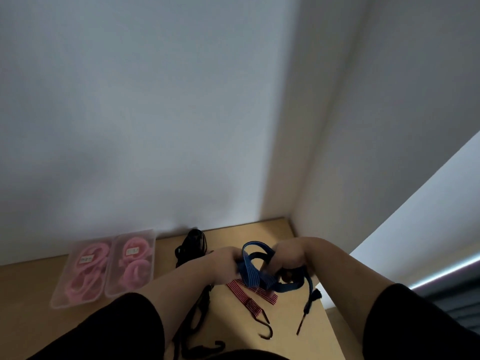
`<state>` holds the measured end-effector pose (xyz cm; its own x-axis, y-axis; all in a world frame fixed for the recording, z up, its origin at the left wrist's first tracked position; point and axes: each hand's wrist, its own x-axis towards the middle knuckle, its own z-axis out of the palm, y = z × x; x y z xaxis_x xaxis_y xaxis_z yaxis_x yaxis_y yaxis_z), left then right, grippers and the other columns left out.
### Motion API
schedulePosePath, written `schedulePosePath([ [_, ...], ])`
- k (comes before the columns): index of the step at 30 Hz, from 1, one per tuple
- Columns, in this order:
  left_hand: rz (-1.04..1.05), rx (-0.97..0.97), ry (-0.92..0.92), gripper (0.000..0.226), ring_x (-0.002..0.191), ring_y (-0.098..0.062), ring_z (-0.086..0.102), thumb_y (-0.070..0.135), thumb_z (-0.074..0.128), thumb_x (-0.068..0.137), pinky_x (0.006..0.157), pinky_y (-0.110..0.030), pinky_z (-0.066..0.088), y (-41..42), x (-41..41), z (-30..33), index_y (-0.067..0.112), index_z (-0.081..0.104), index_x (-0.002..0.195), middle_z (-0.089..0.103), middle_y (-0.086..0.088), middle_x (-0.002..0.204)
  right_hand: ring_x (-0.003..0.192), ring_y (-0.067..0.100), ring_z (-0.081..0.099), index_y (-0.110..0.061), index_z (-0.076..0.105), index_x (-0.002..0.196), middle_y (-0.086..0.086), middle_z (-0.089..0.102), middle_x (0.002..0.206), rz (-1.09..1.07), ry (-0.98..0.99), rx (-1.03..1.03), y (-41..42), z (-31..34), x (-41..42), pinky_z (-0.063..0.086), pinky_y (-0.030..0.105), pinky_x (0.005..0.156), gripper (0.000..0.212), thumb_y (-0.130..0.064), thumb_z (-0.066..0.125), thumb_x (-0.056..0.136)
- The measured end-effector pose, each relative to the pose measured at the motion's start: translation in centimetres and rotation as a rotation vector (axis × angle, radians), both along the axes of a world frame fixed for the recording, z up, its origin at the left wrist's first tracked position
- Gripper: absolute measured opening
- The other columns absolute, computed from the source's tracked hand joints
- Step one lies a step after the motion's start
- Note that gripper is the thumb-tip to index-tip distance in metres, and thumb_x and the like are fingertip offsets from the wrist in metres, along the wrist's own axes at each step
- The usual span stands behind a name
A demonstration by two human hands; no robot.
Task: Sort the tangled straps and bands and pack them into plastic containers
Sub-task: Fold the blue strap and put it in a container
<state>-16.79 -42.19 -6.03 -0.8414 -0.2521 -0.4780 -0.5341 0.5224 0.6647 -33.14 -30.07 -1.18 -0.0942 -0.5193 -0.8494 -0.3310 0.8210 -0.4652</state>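
Both my hands hold a blue flat bungee strap point(251, 274) above the wooden table point(135, 302). My left hand point(225, 265) grips its left side, and my right hand point(287, 257) grips its looped right part. One end of the blue strap hangs down with a dark hook point(307, 311). Under the hands lies a red-and-white striped strap point(245, 297) with a metal hook point(267, 331). A black strap point(191, 246) is bunched by the wall, and another black strap point(197, 315) trails toward me.
Two clear plastic containers point(75, 294) point(114, 287) with pink bands inside lie closed on the table's left part. White walls close off the back and right; the table's right edge point(330, 323) drops away.
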Motion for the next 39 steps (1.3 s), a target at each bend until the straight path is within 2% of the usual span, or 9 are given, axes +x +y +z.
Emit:
schedulePosePath([
  [3, -0.016, -0.018, 0.0, 0.021, 0.085, -0.008, 0.06, 0.0, 0.06, 0.094, 0.067, -0.006, 0.046, 0.4, -0.4, 0.2, 0.002, 0.064, 0.114, 0.063, 0.002, 0.093, 0.087, 0.022, 0.074, 0.001, 0.07, 0.112, 0.012, 0.076, 0.102, -0.035, -0.058, -0.032, 0.7, -0.7, -0.1, 0.058, 0.034, 0.081, 0.035, -0.017, 0.077, 0.084],
  [7, 0.083, -0.086, 0.043, 0.02, 0.088, -0.018, 0.063, 0.008, 0.065, 0.086, 0.079, -0.032, 0.052, 0.5, -1.0, -0.8, 0.028, 0.062, 0.09, 0.064, 0.005, 0.089, 0.086, 0.022, 0.074, -0.007, 0.073, 0.099, 0.007, 0.077, 0.091, 0.03, 0.201, -0.11, 1.1, -1.9, 0.9, 0.06, 0.04, 0.086, 0.02, -0.024, 0.07, 0.088],
  [11, 0.24, 0.065, 0.132, 0.051, 0.082, -0.011, 0.062, 0.01, 0.077, 0.081, 0.069, -0.023, 0.052, 0.9, -1.1, -2.0, 0.027, 0.051, 0.122, 0.065, -0.001, 0.098, 0.08, 0.027, 0.067, -0.011, 0.069, 0.091, 0.013, 0.072, 0.092, -0.199, 0.212, -0.239, 1.7, -3.2, 1.1, 0.056, 0.044, 0.08, 0.023, -0.031, 0.061, 0.088],
  [15, 0.265, 0.078, 0.147, 0.062, 0.084, -0.011, 0.063, 0.012, 0.078, 0.082, 0.073, -0.021, 0.053, 1.0, -1.4, -2.6, 0.029, 0.046, 0.133, 0.064, 0.003, 0.097, 0.073, 0.023, 0.054, -0.006, 0.063, 0.09, 0.012, 0.062, 0.081, -0.335, 0.157, -0.328, 2.1, -3.7, 1.4, 0.045, 0.038, 0.069, 0.022, -0.027, 0.055, 0.093],
  [19, 0.239, 0.052, 0.153, 0.065, 0.08, -0.007, 0.057, 0.003, 0.068, 0.088, 0.064, -0.009, 0.045, 1.1, -2.1, -2.1, 0.028, 0.04, 0.142, 0.058, 0.003, 0.098, 0.075, 0.023, 0.061, -0.01, 0.064, 0.101, 0.012, 0.066, 0.085, -0.587, 0.089, -0.389, 2.2, -3.6, 1.1, 0.049, 0.034, 0.068, 0.017, -0.023, 0.053, 0.099],
  [25, 0.128, -0.022, 0.069, 0.027, 0.084, -0.004, 0.059, 0.016, 0.063, 0.095, 0.063, -0.001, 0.04, 2.7, -3.5, -2.0, 0.022, 0.06, 0.122, 0.063, 0.008, 0.102, 0.061, 0.016, 0.058, -0.012, 0.06, 0.088, 0.007, 0.061, 0.074, -0.746, 0.072, -0.503, 3.4, -2.4, -0.2, 0.047, 0.03, 0.06, 0.015, -0.018, 0.054, 0.1],
  [30, 0.083, -0.039, 0.035, 0.018, 0.096, -0.021, 0.066, 0.023, 0.06, 0.095, 0.083, -0.027, 0.051, 3.5, -3.5, -1.8, 0.023, 0.067, 0.112, 0.072, -0.004, 0.108, 0.052, 0.009, 0.058, -0.012, 0.059, 0.084, 0.004, 0.06, 0.069, -0.776, 0.05, -0.572, 4.3, -1.2, 0.1, 0.046, 0.028, 0.056, 0.019, -0.016, 0.053, 0.101],
  [34, 0.133, 0.021, 0.056, 0.019, 0.104, -0.018, 0.066, 0.027, 0.066, 0.093, 0.095, -0.029, 0.051, 3.5, -2.6, -1.2, 0.023, 0.07, 0.112, 0.072, 0.0, 0.108, 0.063, 0.019, 0.06, -0.008, 0.063, 0.09, 0.01, 0.063, 0.075, -0.813, 0.01, -0.662, 4.1, 0.2, 0.5, 0.048, 0.033, 0.063, 0.016, -0.016, 0.054, 0.101],
  [39, 0.195, 0.128, 0.117, 0.016, 0.086, -0.001, 0.061, 0.022, 0.071, 0.088, 0.074, -0.009, 0.044, 3.2, -0.2, 0.7, 0.03, 0.063, 0.099, 0.065, 0.012, 0.094, 0.073, 0.028, 0.058, -0.002, 0.065, 0.094, 0.02, 0.064, 0.083, -0.81, -0.033, -0.759, 2.4, 2.3, 1.5, 0.045, 0.04, 0.068, 0.02, -0.017, 0.055, 0.102],
])
